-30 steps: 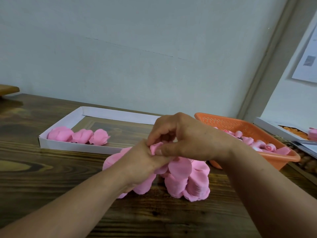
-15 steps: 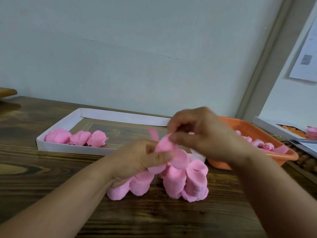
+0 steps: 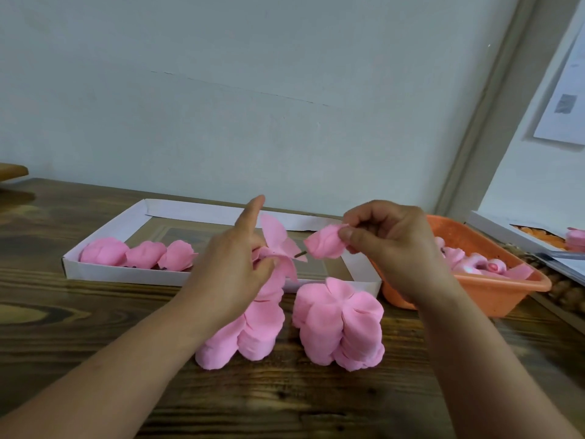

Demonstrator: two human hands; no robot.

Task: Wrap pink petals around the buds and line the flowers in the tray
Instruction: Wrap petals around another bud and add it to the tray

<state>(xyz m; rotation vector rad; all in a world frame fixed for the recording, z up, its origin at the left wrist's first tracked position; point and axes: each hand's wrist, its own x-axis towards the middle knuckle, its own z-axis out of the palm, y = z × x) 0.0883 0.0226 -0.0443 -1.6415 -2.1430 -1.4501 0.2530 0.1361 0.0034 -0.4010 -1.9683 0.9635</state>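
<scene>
Petals (image 3: 278,245) being pinched at base by left hand (image 3: 234,270), forefinger pointing up; right hand (image 3: 389,248) gripping bud (image 3: 324,245) just beside, apparently lining up for wrapping; tray (image 3: 104,270) behind holding three flowers (image 3: 139,255).

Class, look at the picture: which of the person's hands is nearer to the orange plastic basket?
Right. The right hand hovers just beside the orange plastic basket's left rim; the left hand is farther left, over the pink petal stacks.

Both forearms reach in from below, hands raised and just apart. The left hand (image 3: 234,267) curls into a pinch with its forefinger pointing up. The right hand (image 3: 389,245) pinches between thumb and fingertips, knuckles arched.
</scene>
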